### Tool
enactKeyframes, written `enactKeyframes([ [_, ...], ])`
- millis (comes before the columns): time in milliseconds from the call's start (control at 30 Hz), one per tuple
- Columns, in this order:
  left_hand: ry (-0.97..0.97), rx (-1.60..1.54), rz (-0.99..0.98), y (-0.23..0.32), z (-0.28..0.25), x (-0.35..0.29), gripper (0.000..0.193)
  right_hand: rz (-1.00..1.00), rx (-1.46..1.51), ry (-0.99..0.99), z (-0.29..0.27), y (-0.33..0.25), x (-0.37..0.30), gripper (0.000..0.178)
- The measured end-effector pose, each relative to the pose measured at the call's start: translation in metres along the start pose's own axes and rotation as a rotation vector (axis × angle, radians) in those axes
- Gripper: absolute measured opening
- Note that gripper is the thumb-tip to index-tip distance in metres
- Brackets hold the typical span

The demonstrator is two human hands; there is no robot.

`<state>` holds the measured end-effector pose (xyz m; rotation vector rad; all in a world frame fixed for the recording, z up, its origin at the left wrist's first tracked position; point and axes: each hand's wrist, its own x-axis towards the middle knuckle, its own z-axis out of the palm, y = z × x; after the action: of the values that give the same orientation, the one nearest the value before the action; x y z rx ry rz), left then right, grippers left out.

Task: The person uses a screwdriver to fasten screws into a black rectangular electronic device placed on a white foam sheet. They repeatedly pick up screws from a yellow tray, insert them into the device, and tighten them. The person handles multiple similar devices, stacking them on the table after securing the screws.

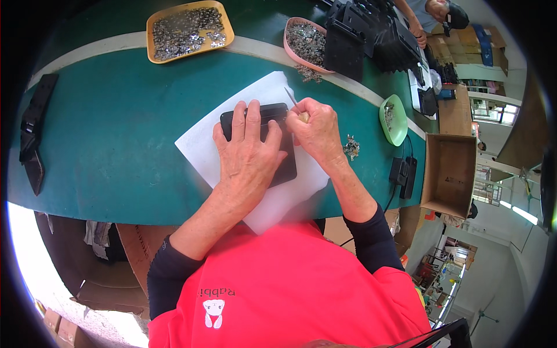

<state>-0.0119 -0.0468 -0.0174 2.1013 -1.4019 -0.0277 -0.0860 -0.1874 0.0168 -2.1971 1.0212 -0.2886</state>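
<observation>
A dark, flat rectangular panel with rounded corners (pixel 285 171) lies on a white sheet (pixel 198 140) in front of me. My left hand (pixel 249 151) rests on the panel with its fingers spread, holding it down. At the panel's right edge, my right hand (pixel 318 130) is closed around a thin pointed tool (pixel 291 96). Its narrow metal tip sticks out up and to the left, and a bit of yellowish handle shows between the fingers. Whether the tool touches the panel I cannot tell. My left hand covers much of the panel's middle.
On the green table (pixel 110 127) stand a yellow tray (pixel 152 53), a pink tray (pixel 288 43) and a green bowl (pixel 396 138), all with small metal parts. Loose parts (pixel 351 147) lie right of the sheet. Black pieces (pixel 36 130) lie far left. Another person (pixel 415 26) is at upper right.
</observation>
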Motion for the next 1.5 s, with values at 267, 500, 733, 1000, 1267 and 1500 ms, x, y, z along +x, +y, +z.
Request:
enactKeyframes([
  [267,-0.028,0.003,-0.028,0.0,0.002,0.0,0.059,-0.024,-0.11,0.139,0.013,0.003,-0.001,0.016],
  [500,-0.031,0.002,-0.029,0.0,0.0,-0.001,0.059,0.205,0.066,-0.027,0.005,-0.005,0.005,0.015],
  [733,-0.037,0.013,-0.011,0.001,0.001,-0.002,0.058,0.26,0.309,-0.189,-0.006,0.013,0.007,0.022],
  [1000,-0.096,0.026,0.135,-0.004,-0.004,0.013,0.063,-0.099,-0.011,-0.068,-0.007,0.026,0.006,0.026],
  [1267,-0.11,0.216,0.068,0.003,-0.015,0.001,0.065,-0.229,0.002,-0.151,-0.019,0.026,-0.035,0.028],
  [1500,-0.023,0.261,0.007,0.007,-0.007,-0.015,0.067,-0.4,-0.242,-0.044,0.001,0.019,-0.051,0.035],
])
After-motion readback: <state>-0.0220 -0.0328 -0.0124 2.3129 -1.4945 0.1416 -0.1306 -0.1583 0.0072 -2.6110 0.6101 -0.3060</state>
